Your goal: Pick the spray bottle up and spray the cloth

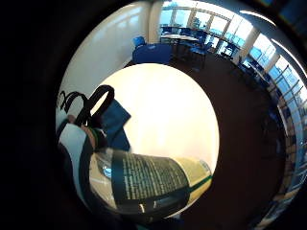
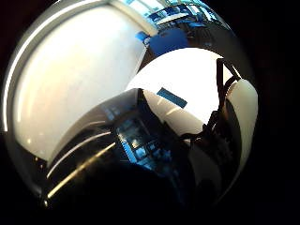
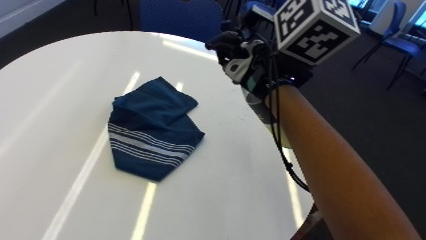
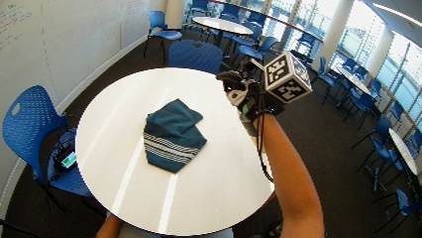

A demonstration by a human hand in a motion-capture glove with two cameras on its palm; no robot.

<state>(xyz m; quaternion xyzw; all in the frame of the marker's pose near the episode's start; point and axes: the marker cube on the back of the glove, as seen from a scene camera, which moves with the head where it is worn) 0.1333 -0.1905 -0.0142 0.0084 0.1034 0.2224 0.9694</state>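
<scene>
White and round, the desk (image 3: 60, 75) carries a blue striped cloth (image 3: 152, 127), rumpled and soft, lying flat near its middle. Beside it, over the desk's far edge, the gloved right hand (image 3: 243, 52) has its fingers curled round the spray bottle (image 1: 153, 179). Its smooth labelled plastic body looks light, rigid and probably slippery, so holding high near the trigger seems best.

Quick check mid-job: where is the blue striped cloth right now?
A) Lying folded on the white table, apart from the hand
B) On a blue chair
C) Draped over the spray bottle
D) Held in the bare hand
A: the cloth lies folded on the white table, apart from the gloved right hand, which holds the spray bottle beside it.
</scene>
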